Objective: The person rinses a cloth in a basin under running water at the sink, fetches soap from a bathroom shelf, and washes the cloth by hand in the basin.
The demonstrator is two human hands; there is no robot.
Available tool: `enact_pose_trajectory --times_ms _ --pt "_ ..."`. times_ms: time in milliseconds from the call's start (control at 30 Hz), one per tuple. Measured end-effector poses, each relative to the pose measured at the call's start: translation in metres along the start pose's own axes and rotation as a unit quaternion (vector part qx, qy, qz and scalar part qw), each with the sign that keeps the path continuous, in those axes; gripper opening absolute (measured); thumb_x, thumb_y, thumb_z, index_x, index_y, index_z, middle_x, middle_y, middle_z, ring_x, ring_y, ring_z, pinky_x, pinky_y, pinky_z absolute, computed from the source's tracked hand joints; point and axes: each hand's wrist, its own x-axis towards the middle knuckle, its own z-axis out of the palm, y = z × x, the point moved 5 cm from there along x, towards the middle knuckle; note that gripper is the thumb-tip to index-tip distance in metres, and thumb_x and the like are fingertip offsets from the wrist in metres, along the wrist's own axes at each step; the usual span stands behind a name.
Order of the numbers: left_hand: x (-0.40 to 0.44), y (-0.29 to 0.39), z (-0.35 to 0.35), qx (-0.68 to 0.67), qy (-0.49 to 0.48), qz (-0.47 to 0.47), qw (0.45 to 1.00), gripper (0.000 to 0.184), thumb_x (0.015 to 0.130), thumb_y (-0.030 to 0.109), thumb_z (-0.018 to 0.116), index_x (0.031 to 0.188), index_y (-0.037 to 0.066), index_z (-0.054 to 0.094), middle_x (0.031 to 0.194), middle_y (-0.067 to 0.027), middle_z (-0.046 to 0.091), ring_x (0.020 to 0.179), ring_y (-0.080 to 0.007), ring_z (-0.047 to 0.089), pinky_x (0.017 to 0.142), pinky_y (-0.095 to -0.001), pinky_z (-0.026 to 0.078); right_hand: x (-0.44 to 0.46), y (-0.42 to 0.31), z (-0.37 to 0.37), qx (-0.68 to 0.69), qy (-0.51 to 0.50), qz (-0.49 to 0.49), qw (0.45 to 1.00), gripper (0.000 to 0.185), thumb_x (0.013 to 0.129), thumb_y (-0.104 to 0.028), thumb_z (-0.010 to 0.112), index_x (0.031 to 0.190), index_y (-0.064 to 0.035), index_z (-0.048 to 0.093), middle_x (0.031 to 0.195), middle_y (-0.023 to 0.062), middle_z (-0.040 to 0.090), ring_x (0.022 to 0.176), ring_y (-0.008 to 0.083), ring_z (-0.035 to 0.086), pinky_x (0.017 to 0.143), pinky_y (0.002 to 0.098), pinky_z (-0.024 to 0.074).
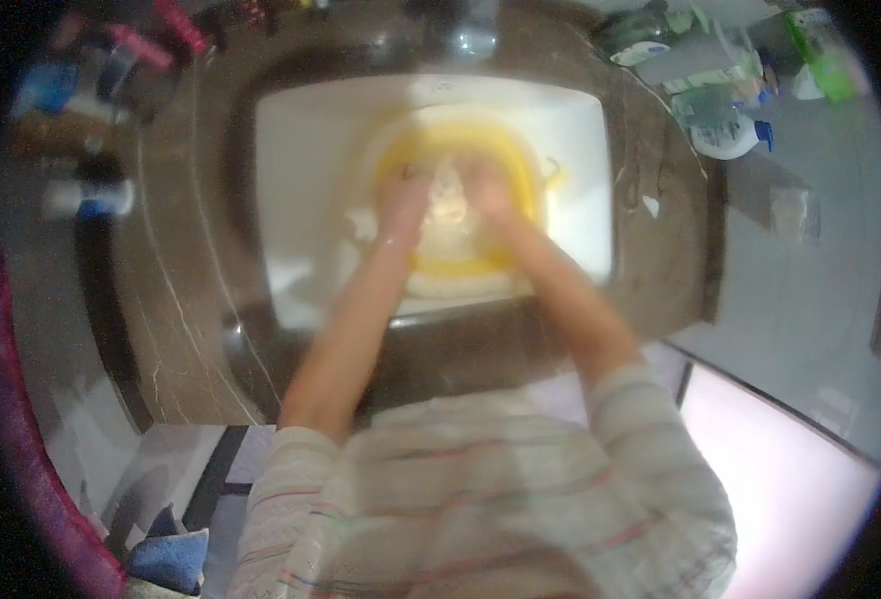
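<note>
A yellow round basin (465,268) sits inside a white rectangular sink (585,130). Both of my hands reach down into the basin, blurred by motion. My left hand (407,195) is at the left of its middle, and my right hand (485,185) is to the right, a short gap apart. Between them shows a pale, bright patch (448,208), water or light cloth; I cannot tell which. The fingers of both hands are smeared, so any grip is hidden.
Brown veined stone (176,299) surrounds the sink, with a tap (475,35) behind it. Bottles, among them a white one with a blue cap (730,138), stand at the back right. A white and blue container (101,198) and several pink items are on the left.
</note>
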Motion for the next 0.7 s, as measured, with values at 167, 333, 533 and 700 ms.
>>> enact_pose_trajectory --times_ms 167,333,533,700 --pt "0.006 0.005 -0.003 0.243 0.01 0.14 0.96 0.057 0.072 0.021 0.053 0.122 0.002 0.034 0.102 -0.0087 0.053 0.079 -0.0178 0.054 0.07 -0.0271 0.044 -0.044 -0.038 0.001 -0.067 -0.014 -0.205 0.976 0.019 0.077 -0.019 0.047 0.083 -0.0021 0.055 0.072 0.0182 0.056 0.071 0.0316 0.055 0.069 0.0398 0.0435" --pt "-0.022 0.013 0.01 -0.136 -0.037 -0.105 0.984 0.05 0.079 0.03 0.05 0.12 0.004 0.038 0.105 -0.0068 0.053 0.085 -0.0195 0.053 0.075 -0.0253 0.043 -0.002 -0.013 -0.003 -0.021 -0.038 -0.078 0.996 0.019 0.076 -0.021 0.049 0.074 -0.0034 0.055 0.064 0.0172 0.055 0.063 0.0313 0.055 0.059 0.0383 0.0453" --pt "0.008 -0.053 0.006 -0.4 -0.171 -0.193 0.88 0.037 0.08 0.031 0.049 0.105 0.004 0.048 0.086 -0.0081 0.055 0.078 -0.0211 0.053 0.074 -0.0336 0.044 -0.098 -0.162 -0.049 0.19 -0.022 -0.233 0.953 0.022 0.074 -0.026 0.053 0.073 -0.004 0.057 0.064 0.0172 0.054 0.06 0.0322 0.055 0.057 0.0371 0.0445" --pt "0.035 -0.081 0.002 -0.063 -0.037 0.037 0.997 0.029 0.077 0.023 0.05 0.099 0.005 0.052 0.088 -0.0082 0.056 0.075 -0.019 0.054 0.068 -0.0313 0.044 -0.026 -0.074 -0.017 0.008 0.046 -0.154 0.987 0.026 0.079 -0.025 0.046 0.078 -0.0012 0.056 0.072 0.0177 0.056 0.068 0.0317 0.055 0.06 0.0389 0.0443"
